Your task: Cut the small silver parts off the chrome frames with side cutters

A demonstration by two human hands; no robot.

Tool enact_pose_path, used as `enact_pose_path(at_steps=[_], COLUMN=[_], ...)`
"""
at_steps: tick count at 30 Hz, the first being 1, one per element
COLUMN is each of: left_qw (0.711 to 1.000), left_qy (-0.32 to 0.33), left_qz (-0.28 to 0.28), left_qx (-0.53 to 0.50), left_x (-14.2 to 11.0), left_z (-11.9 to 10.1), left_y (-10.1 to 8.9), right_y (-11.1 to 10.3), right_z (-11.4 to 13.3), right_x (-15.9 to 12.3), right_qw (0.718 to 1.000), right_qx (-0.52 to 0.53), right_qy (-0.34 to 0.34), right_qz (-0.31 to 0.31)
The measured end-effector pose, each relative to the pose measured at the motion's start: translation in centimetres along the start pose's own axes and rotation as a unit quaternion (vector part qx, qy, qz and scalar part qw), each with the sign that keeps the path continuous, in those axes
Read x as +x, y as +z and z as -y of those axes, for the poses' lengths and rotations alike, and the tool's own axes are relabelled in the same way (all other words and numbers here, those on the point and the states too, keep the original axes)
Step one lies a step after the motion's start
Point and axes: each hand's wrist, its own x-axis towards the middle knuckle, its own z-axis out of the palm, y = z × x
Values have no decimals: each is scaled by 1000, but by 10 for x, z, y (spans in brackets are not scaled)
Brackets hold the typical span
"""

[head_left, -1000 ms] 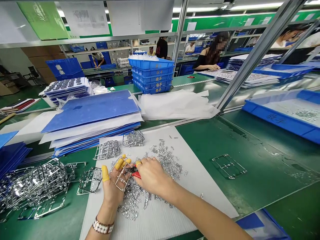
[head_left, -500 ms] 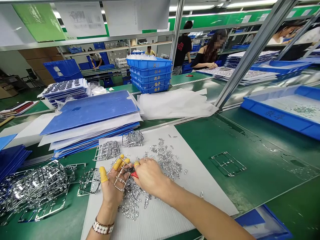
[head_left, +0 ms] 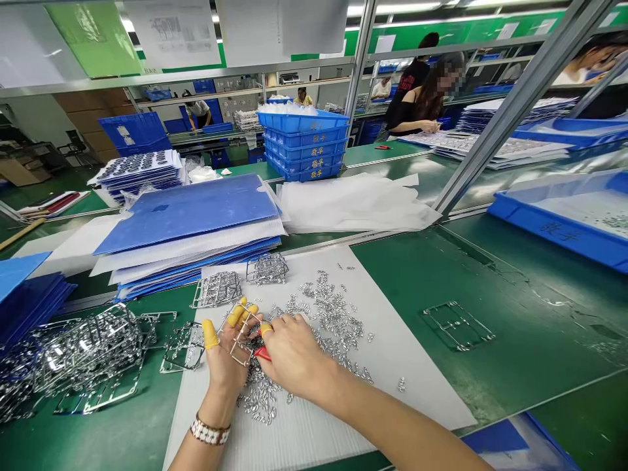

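Note:
My left hand (head_left: 226, 353), with yellow finger cots on its thumb and fingers, holds a silvery sprue frame (head_left: 239, 353) tilted over the white sheet (head_left: 343, 428). In my right hand (head_left: 297, 356), closed in a grip, are red-handled nippers (head_left: 263, 354); their jaws are at the frame's right side and mostly hidden. Many small shiny metal pieces (head_left: 336, 317) lie loose beneath and beyond both hands. Two stacks of sprue frames (head_left: 217, 290) sit at the sheet's far left edge, and another frame (head_left: 182, 347) rests left of my left hand.
A heap of shiny frames (head_left: 83, 356) lies at left. One single frame (head_left: 458, 326) is on the green table at right. Blue sheets (head_left: 196, 209) are piled beyond, near stacked blue trays (head_left: 307, 147). A slanted metal post (head_left: 510, 108) stands at right; a co-worker (head_left: 432, 98) sits across.
The view has shifted slightly. Both hands stay together at the frame, the right still gripping the nippers. In the background a person in black has walked rightward behind the seated co-worker.

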Motion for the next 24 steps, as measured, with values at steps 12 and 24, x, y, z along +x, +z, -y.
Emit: enact_pose_path(at_steps=[12,24], left_qw=[1000,811], left_qy=[10,274], left_qz=[-4,167], left_qx=[9,489], left_x=[3,-18], left_z=[2,-26], left_y=[-3,-16], right_y=[5,16], right_z=[3,-51], right_x=[0,-15], right_qw=[1000,992], right_qx=[-19,-5], right_qy=[-13,-10], right_qz=[1,-124])
